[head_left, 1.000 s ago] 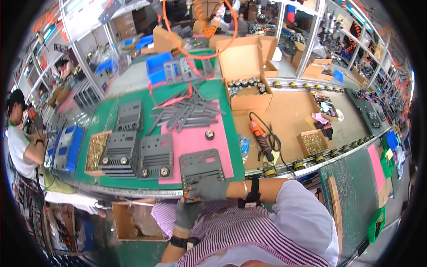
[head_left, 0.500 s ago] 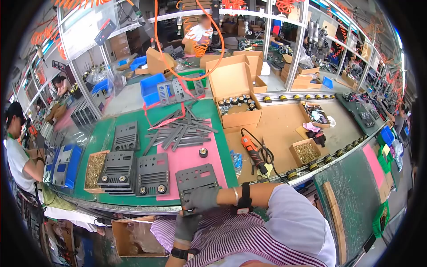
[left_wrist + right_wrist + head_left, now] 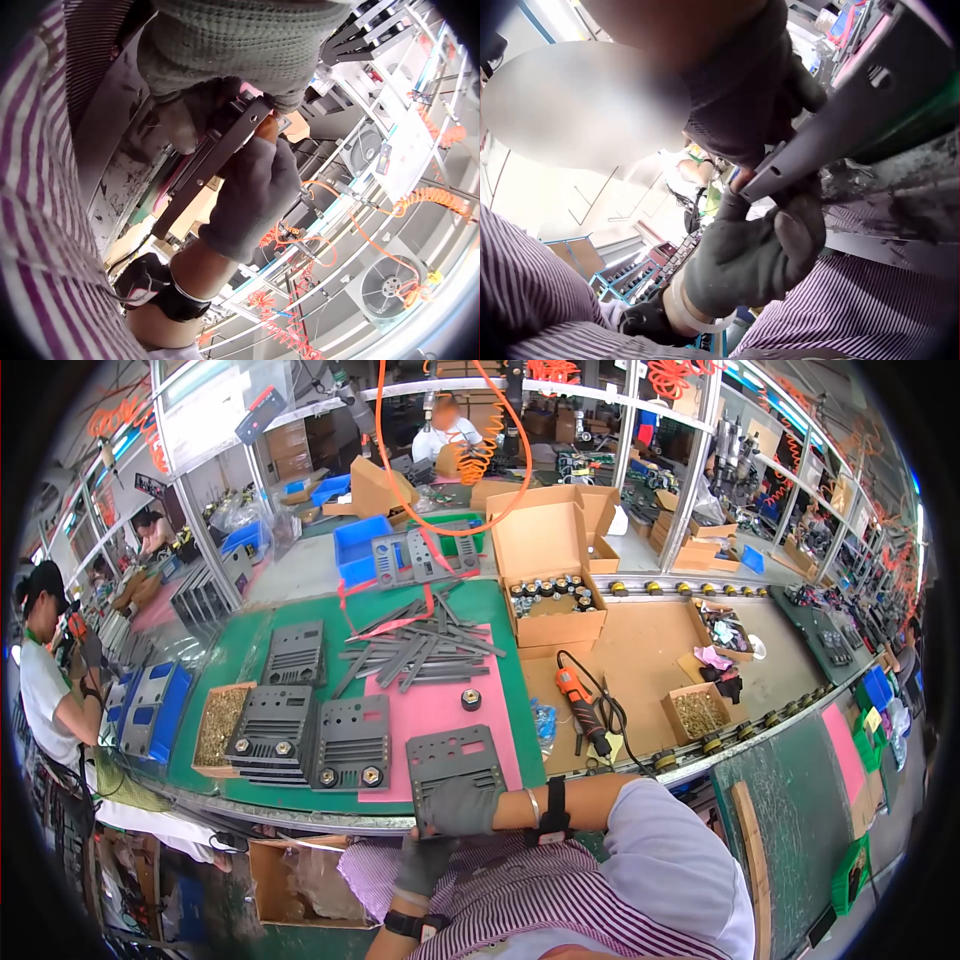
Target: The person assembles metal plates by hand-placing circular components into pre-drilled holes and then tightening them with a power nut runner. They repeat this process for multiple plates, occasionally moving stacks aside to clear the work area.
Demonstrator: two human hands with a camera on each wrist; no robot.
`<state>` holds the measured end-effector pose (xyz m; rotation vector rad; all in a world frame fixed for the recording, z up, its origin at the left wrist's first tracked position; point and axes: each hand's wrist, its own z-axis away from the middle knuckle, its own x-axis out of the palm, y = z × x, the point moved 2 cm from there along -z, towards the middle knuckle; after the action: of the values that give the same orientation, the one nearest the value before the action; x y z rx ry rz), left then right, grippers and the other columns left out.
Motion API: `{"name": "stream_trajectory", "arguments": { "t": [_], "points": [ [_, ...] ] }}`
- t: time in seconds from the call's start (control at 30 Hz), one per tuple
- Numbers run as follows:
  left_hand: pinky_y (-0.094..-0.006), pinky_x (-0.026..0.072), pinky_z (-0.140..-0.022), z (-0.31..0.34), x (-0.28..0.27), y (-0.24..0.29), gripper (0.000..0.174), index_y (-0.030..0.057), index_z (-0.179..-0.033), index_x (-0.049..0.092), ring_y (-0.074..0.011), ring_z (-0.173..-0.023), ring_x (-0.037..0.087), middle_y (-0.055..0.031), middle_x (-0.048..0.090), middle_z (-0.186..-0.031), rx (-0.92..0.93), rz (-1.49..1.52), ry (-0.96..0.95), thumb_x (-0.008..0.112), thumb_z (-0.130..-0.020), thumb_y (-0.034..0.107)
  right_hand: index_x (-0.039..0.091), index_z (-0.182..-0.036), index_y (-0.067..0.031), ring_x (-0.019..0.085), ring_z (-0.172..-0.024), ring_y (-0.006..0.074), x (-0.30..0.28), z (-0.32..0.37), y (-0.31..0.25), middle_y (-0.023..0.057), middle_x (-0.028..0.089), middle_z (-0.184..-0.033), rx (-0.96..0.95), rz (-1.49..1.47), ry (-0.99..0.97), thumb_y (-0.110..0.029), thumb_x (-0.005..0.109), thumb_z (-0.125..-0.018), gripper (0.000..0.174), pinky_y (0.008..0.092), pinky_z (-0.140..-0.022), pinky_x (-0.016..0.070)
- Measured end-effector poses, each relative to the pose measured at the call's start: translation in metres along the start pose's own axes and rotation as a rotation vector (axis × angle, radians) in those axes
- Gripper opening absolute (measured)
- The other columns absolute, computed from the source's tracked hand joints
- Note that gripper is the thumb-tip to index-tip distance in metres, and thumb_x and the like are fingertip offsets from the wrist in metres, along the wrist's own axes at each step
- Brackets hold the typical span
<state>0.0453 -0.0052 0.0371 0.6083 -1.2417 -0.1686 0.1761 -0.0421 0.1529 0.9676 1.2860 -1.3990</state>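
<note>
At the bench's front edge, a grey slotted metal panel (image 3: 450,750) lies tilted, its near end between two gloved hands. My right hand (image 3: 462,806) grips its near part from above, and in the left wrist view the right hand's fingers (image 3: 259,180) curl at the panel's flanged edge (image 3: 214,157). Below the near corner, my left hand (image 3: 424,865) grips the same panel; the right wrist view shows that hand's thumb and fingers (image 3: 799,232) bent round the corner. Bare fingertips poke out of the gloves. What lies between the hands is hidden in the head view.
Stacked grey panels (image 3: 275,725) with brass-coloured fittings stand left, beside a box of small brass parts (image 3: 222,725). Grey strips (image 3: 415,645) and one round black fitting (image 3: 471,700) lie beyond the panel. An orange power tool (image 3: 582,705) with its cord lies right, near an open carton (image 3: 550,625).
The head view has tilted up and swung a little sideways. Both hands keep hold of the panel near the bench edge, with only slight shifts of the right hand.
</note>
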Motion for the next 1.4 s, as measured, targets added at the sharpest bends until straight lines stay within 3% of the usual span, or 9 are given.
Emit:
{"name": "stream_trajectory", "arguments": {
  "t": [0.1,0.3,0.4,0.5,0.6,0.9,1.1,1.3,1.4],
  "points": [
    [-0.0431,0.041,-0.093,0.0,0.004,0.0,0.057,0.0045,-0.119,0.045,-0.0294,-0.106,0.051,-0.0126,0.051,-0.119,0.02,0.0,0.04,0.059,-0.08,0.043,0.064,-0.069,-0.0083,0.061,-0.06,0.0285,0.014,-0.009,0.009,0.0107,0.06,-0.062,0.152,0.06,0.043,-0.035,0.054,-0.078,0.03,0.0413,-0.051,0.0454],
    [-0.0397,0.0418,-0.091,-0.004,-0.01,-0.001,0.053,0.0047,-0.117,0.046,-0.0259,-0.105,0.052,-0.0116,0.053,-0.116,0.008,-0.012,0.019,0.058,-0.081,0.042,0.066,-0.08,-0.0072,0.061,-0.066,0.0298,0.023,0.014,0.017,0.0133,0.061,-0.07,-0.07,-0.06,0.329,-0.038,0.052,-0.079,0.034,0.0427,-0.061,0.0469],
    [-0.0377,0.0412,-0.092,-0.005,-0.016,-0.005,0.053,0.0046,-0.117,0.046,-0.0233,-0.105,0.052,-0.011,0.053,-0.117,0.042,-0.1,0.01,0.057,-0.081,0.042,0.065,-0.087,-0.0074,0.06,-0.071,0.0292,-0.002,0.018,0.018,0.014,0.06,-0.075,0.091,-0.099,0.005,-0.038,0.051,-0.08,0.034,0.0434,-0.065,0.0467],
    [-0.0369,0.0402,-0.093,-0.005,-0.005,-0.004,0.05,0.0048,-0.117,0.047,-0.0205,-0.106,0.051,-0.0091,0.053,-0.117,0.069,-0.126,-0.009,0.056,-0.082,0.04,0.063,-0.091,-0.008,0.06,-0.074,0.0288,0.001,0.018,0.017,0.0136,0.06,-0.077,-0.022,-0.131,0.27,-0.039,0.05,-0.081,0.035,0.0423,-0.066,0.0467],
    [-0.0376,0.0417,-0.09,-0.006,-0.017,-0.005,0.048,0.0067,-0.116,0.049,-0.0197,-0.105,0.052,-0.0064,0.054,-0.116,0.034,-0.071,-0.066,0.059,-0.081,0.037,0.062,-0.092,-0.0084,0.06,-0.075,0.0287,-0.005,0.014,0.012,0.0132,0.06,-0.077,0.06,-0.041,-0.069,-0.039,0.049,-0.081,0.035,0.0415,-0.069,0.0465],
    [-0.04,0.0486,-0.079,-0.01,-0.004,-0.001,0.056,0.0101,-0.117,0.049,-0.0232,-0.097,0.055,-0.0065,0.056,-0.108,0.05,-0.062,-0.001,0.063,-0.076,0.046,0.055,-0.111,-0.0142,0.056,-0.09,0.0308,0.018,0.01,0.017,0.0145,0.054,-0.101,-0.083,-0.171,-0.003,-0.031,0.053,-0.08,0.036,0.0429,-0.077,0.0464],
    [-0.0392,0.0468,-0.083,-0.005,-0.009,-0.005,0.047,0.01,-0.114,0.049,-0.0224,-0.096,0.056,-0.0066,0.058,-0.104,0.076,-0.066,-0.015,0.055,-0.082,0.045,0.054,-0.113,-0.0147,0.055,-0.094,0.0301,0.0,0.006,0.013,0.0141,0.055,-0.099,-0.133,-0.072,-0.082,-0.029,0.055,-0.078,0.037,0.0418,-0.078,0.0462],
    [-0.037,0.0436,-0.089,-0.013,-0.036,-0.016,0.046,0.0101,-0.12,0.044,-0.0189,-0.103,0.052,-0.0073,0.053,-0.115,0.154,-0.417,-0.051,0.054,-0.083,0.037,0.054,-0.112,-0.0154,0.057,-0.09,0.0293,-0.003,-0.004,0.009,0.012,0.056,-0.097,-0.088,0.051,-0.276,-0.03,0.056,-0.078,0.038,0.0416,-0.076,0.0465],
    [-0.0364,0.043,-0.089,-0.012,-0.027,-0.012,0.048,0.0104,-0.121,0.043,-0.0185,-0.106,0.05,-0.0062,0.051,-0.118,0.09,-0.178,-0.054,0.056,-0.082,0.035,0.058,-0.099,-0.0114,0.06,-0.085,0.0296,-0.001,0.0,0.014,0.0129,0.059,-0.087,-0.109,0.029,-0.082,-0.031,0.059,-0.074,0.031,0.0424,-0.072,0.0477]
  ]
}}
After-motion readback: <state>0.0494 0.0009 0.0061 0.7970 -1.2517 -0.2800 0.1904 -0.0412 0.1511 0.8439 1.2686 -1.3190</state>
